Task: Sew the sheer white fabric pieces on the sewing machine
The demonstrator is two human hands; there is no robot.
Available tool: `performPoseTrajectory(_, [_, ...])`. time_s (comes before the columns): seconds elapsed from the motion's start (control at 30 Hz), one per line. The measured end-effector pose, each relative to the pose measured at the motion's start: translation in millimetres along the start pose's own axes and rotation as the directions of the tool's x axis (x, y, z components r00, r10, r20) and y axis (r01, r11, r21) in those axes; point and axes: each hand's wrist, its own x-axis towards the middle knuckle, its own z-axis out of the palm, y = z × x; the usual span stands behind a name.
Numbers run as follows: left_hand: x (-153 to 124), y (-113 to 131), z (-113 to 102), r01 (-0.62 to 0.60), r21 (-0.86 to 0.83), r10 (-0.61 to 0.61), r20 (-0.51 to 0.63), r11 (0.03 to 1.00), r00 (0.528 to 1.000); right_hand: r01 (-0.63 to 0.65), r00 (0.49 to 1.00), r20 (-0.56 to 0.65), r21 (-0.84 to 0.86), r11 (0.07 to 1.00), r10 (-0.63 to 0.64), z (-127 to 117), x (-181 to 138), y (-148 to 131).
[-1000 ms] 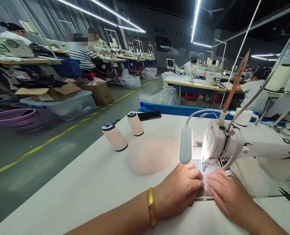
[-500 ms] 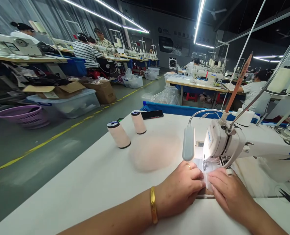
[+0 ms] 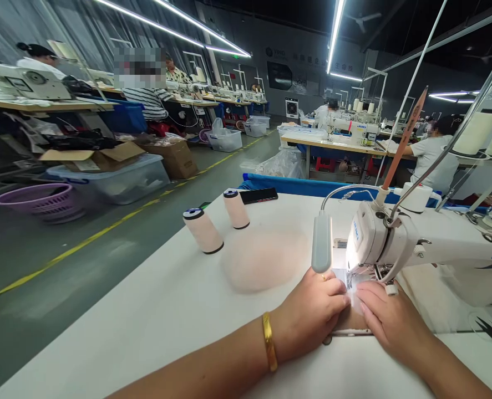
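Note:
My left hand and my right hand rest side by side on the white table, just in front of the needle of a white sewing machine. Their fingertips pinch and press a small piece of white fabric under the presser foot. The left hand's fingers are curled on the fabric's left edge. My right hand lies flatter, pressing the fabric from the right. A gold bangle sits on my left wrist. The machine's grey lamp hangs above my left hand.
Two pink thread cones and a black phone stand at the table's far left. Scissors lie at the right. White thread cones sit on a stand behind the machine. Other people work at rows of machines beyond the aisle.
Both hands have slid a little forward toward the needle with the fabric; less of the white piece shows in front of them. The view shifted slightly.

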Motion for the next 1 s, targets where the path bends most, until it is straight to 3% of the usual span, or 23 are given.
performPoseTrajectory(0.13, [2,-3,0,-0.007,0.025,0.007,-0.028,1.000,1.000,-0.050,0.998,-0.028,-0.015,0.999,0.049,2,-1,1])
performPoseTrajectory(0.33, [2,-7,-1,-0.006,0.005,0.006,-0.063,1.000,0.998,0.087,0.994,-0.064,0.041,0.995,-0.085,0,-2,-3])
performPoseTrajectory(0.5, [3,-5,-2,0.008,0.004,-0.007,-0.038,1.000,0.999,0.102,0.995,-0.033,0.107,0.989,-0.099,-6,0,-8])
performPoseTrajectory(0.83, [8,-6,5,0.098,-0.007,-0.097,0.043,0.995,0.994,-0.085,0.992,-0.091,0.081,0.993,0.092,8,3,-3])
performPoseTrajectory(1.0, [11,-6,12,0.175,0.000,-0.175,0.025,0.985,0.984,-0.160,0.975,-0.122,0.194,0.968,0.186,8,5,-5])
